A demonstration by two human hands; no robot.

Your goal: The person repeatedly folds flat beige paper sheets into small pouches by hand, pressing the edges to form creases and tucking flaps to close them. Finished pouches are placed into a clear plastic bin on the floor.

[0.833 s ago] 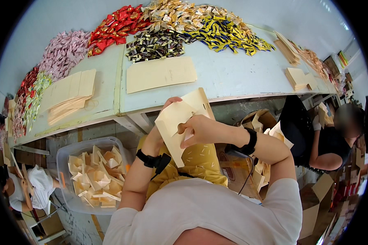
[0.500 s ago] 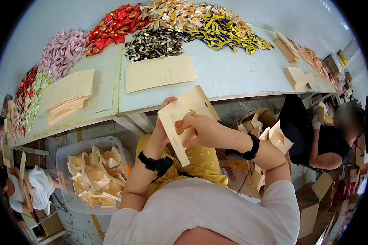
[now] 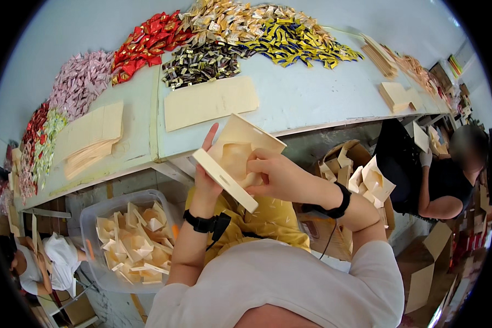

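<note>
A partly folded cream cardboard box (image 3: 240,131) is tilted above my lap, its slotted side strip turned toward me. My left hand (image 3: 205,183) supports it from the left and behind, index finger pointing up past the edge and the other fingers partly hidden. Inside the fold, my right hand (image 3: 281,174) has its fingers curled against the inner flap, pinching it. Beyond the box, a stack of flat cream card blanks (image 3: 210,104) lies on the pale table (image 3: 306,104).
Heaps of wrapped sweets (image 3: 202,63) line the table's back. At left stands a clear plastic tub (image 3: 90,218) of folded boxes; more card stacks (image 3: 95,131) lie nearby. To the right are a carton (image 3: 325,227) holding folded boxes and a person (image 3: 448,175) in black; another person sits far left.
The side strip has been folded up, and the box is more tilted. My left index finger now sticks up, while my right hand's fingers have curled further into the box.
</note>
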